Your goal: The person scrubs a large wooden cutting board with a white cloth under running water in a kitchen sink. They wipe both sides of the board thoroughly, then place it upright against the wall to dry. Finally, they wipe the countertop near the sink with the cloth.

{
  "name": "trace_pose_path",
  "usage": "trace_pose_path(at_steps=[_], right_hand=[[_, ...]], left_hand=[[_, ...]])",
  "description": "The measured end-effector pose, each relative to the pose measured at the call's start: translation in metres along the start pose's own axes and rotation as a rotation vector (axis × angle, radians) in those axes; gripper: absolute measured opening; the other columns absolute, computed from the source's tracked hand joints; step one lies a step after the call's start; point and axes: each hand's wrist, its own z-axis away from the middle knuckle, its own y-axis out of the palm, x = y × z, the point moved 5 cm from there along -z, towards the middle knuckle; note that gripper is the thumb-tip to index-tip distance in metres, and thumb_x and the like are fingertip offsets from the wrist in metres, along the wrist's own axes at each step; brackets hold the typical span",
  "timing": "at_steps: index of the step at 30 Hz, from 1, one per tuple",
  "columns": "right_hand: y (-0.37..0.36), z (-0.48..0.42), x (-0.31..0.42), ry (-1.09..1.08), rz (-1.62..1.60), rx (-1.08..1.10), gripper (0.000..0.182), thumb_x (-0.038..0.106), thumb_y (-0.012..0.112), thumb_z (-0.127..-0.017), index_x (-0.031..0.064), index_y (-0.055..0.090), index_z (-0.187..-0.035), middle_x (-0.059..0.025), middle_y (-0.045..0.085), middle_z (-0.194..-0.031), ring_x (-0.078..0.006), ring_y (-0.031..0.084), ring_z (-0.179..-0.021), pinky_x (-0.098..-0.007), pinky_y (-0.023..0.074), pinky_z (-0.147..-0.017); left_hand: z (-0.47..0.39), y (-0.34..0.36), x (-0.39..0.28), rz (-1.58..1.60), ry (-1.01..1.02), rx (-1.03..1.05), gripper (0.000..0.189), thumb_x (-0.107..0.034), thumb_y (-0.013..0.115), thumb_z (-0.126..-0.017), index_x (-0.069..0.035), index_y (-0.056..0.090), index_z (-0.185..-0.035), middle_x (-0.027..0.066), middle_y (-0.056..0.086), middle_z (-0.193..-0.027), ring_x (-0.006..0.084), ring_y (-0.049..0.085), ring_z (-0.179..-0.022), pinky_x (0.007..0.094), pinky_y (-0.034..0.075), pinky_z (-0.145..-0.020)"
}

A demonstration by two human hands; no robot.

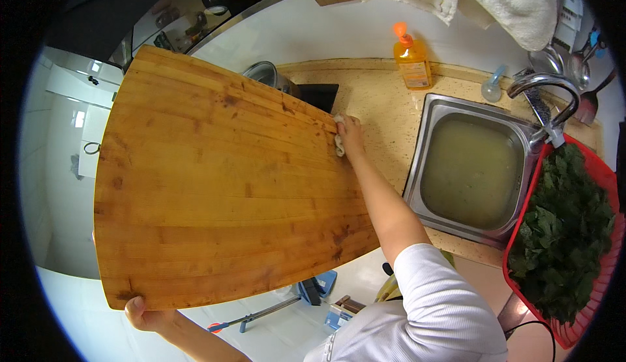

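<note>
A large wooden board [230, 181] with dark stains is tilted up in front of me and fills the left half of the view. My left hand [142, 314] grips its lower left corner, the thumb on the face and the other fingers hidden behind. At the far right edge of the board, my right hand [351, 134] presses a crumpled whitish cloth [338, 142] against the wood. Part of that cloth is covered by the fingers. My right forearm crosses in front of the board's right end.
Right of the board, a steel sink [413, 166] holds cloudy water under a curved faucet [543, 80]. A red basket [513, 244] of leafy greens [562, 235] stands beside it. An orange soap bottle [412, 66] and a metal pot [264, 74] are at the back. A broom-like tool [259, 313] lies below.
</note>
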Motion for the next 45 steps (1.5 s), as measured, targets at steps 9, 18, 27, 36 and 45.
trace_pose_path(at_steps=[9,18,27,36,45], right_hand=[[-0.023,0.011,-0.077,-0.062,0.376,-0.123,0.028,0.017,0.049,-0.089,0.0125,0.057,-0.117,-0.0168,0.053,-0.113,-0.0323,0.047,-0.106,-0.0415,0.0388,-0.089],[-0.037,0.093,0.147,-0.26,-0.451,0.045,0.018,0.004,0.052,-0.086,0.0032,0.058,-0.102,-0.0146,0.057,-0.097,-0.0269,0.052,-0.095,-0.0363,0.0421,-0.078],[-0.076,0.237,0.411,-0.922,-0.765,0.23,0.045,0.01,0.063,-0.077,-0.0012,0.047,-0.117,-0.0145,0.051,-0.1,-0.0304,0.05,-0.096,-0.0394,0.0419,-0.084],[-0.056,0.173,0.207,-0.345,-0.545,0.283,0.026,0.023,0.052,-0.086,0.0114,0.055,-0.109,-0.0062,0.054,-0.092,-0.019,0.053,-0.088,-0.0302,0.0427,-0.076],[-0.072,0.192,-0.064,-0.072,0.444,0.072,0.029,0.011,0.049,-0.087,0.0026,0.053,-0.115,-0.0211,0.057,-0.099,-0.0377,0.055,-0.089,-0.0383,0.0443,-0.078]], left_hand=[[-0.003,0.019,0.0,0.018,-0.036,0.081,0.061,-0.015,0.056,-0.063,0.001,0.043,-0.12,0.0182,0.051,-0.116,0.031,0.051,-0.107,0.0457,0.046,-0.089],[0.0,0.025,0.007,0.022,0.041,-0.001,0.054,-0.013,0.051,-0.069,0.005,0.043,-0.119,0.0166,0.053,-0.112,0.0264,0.054,-0.1,0.0375,0.048,-0.08],[-0.006,0.036,0.01,0.064,0.009,-0.095,0.038,-0.015,0.054,-0.077,0.003,0.052,-0.11,0.0136,0.056,-0.11,0.0238,0.053,-0.104,0.0382,0.045,-0.088],[-0.001,0.051,0.009,-0.04,0.049,-0.104,0.044,-0.019,0.048,-0.079,0.004,0.046,-0.116,0.0127,0.053,-0.112,0.0187,0.053,-0.1,0.0325,0.046,-0.078],[-0.004,0.052,0.012,0.044,0.039,-0.087,0.028,-0.018,0.051,-0.078,-0.001,0.056,-0.1,0.0093,0.059,-0.097,0.0181,0.057,-0.092,0.0329,0.048,-0.075]])
